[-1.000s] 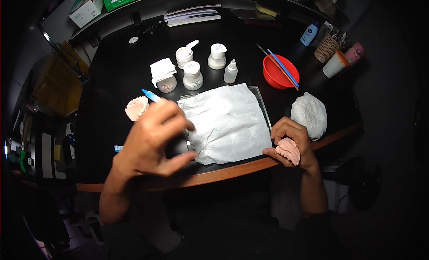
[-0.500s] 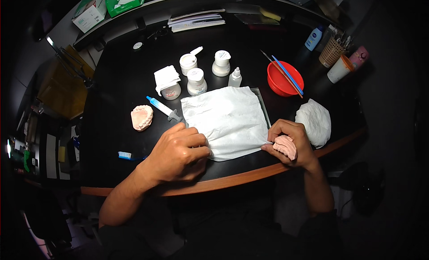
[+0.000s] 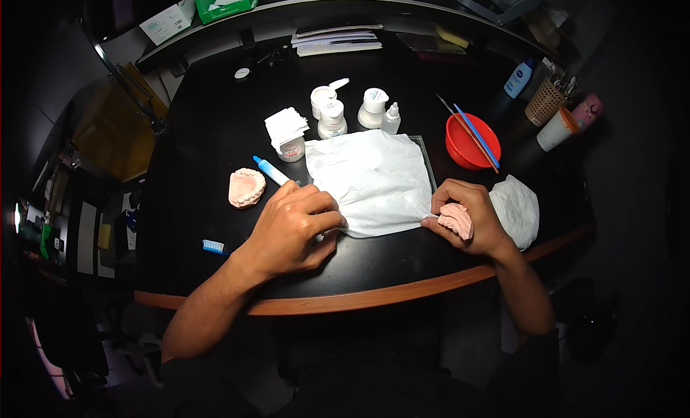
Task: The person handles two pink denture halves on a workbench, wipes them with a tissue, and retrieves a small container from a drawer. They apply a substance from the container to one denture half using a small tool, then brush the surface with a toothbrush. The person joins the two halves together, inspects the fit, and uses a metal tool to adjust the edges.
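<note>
A white tissue sheet (image 3: 370,181) lies spread over a glass slab (image 3: 425,153), whose right edge shows beside it. At the sheet's near left corner, my left hand (image 3: 298,224) is closed in a pinch on it. My right hand (image 3: 478,213) is closed around a small pink dental cast (image 3: 456,221), and its thumb and finger also pinch the near right corner. A second dental cast (image 3: 246,187), horseshoe-shaped, rests left of my left hand. Partly hidden behind that hand is a blue-tipped syringe (image 3: 270,171); a blue toothbrush (image 3: 213,246) lies closer to me.
Beyond the sheet stand several white jars (image 3: 332,121) and a small dropper bottle (image 3: 391,118). A red bowl (image 3: 467,153) carries two thin brushes across it. Crumpled white cloth (image 3: 517,211) lies beside my right hand. The table's wooden edge (image 3: 374,297) runs in front of me.
The sheet has slid away from the table's near edge, both hands still pinching it. The front jar and dropper bottle now appear closer to the jars behind. The whole view has shifted slightly.
</note>
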Available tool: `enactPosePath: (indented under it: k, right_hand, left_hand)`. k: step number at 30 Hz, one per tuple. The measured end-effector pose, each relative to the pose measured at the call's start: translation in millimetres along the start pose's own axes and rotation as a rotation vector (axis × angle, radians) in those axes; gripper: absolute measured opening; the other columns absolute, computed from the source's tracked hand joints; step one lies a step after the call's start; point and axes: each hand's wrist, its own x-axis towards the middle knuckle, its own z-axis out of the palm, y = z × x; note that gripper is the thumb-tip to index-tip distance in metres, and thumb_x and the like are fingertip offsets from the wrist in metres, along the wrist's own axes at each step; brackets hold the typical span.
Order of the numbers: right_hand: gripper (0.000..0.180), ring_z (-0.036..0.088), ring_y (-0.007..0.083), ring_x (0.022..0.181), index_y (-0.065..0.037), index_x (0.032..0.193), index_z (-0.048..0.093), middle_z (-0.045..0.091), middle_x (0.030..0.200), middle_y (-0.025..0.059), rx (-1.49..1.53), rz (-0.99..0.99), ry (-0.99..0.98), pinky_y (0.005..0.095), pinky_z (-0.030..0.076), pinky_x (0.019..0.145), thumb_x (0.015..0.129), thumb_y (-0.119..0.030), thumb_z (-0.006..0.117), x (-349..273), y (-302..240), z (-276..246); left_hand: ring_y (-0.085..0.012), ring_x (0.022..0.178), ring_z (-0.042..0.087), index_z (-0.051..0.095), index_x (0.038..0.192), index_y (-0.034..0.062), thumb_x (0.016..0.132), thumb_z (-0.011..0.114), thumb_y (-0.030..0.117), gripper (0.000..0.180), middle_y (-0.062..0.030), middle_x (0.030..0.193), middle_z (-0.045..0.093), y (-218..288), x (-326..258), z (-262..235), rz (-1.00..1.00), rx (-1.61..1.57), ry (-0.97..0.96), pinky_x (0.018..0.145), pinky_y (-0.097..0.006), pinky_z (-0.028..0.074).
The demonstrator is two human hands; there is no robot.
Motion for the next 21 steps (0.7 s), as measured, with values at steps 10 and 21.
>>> enactPosePath:
  k: [10,21]
  right_hand:
    - [0.027,0.063,0.0142,0.064,-0.006,0.082,0.062,0.064,0.073,0.0046,0.016,-0.001,-0.02,0.0295,0.047,0.059,0.079,-0.013,0.088,25,12,3]
    - [0.03,0.062,0.0141,0.067,-0.005,0.082,0.062,0.063,0.075,0.0046,0.024,0.049,-0.026,0.0305,0.047,0.06,0.077,-0.014,0.09,38,23,4]
  left_hand:
    - [-0.0192,0.09,0.065,0.078,0.092,0.0092,0.071,0.081,0.002,0.022,-0.003,0.095,0.07,-15,1,5,-0.082,0.034,0.079,0.077,-0.035,0.044]
    - [-0.0215,0.093,0.065,0.078,0.092,0.0098,0.072,0.082,0.002,0.022,-0.0038,0.098,0.07,-22,3,9,-0.145,0.091,0.119,0.082,-0.036,0.043]
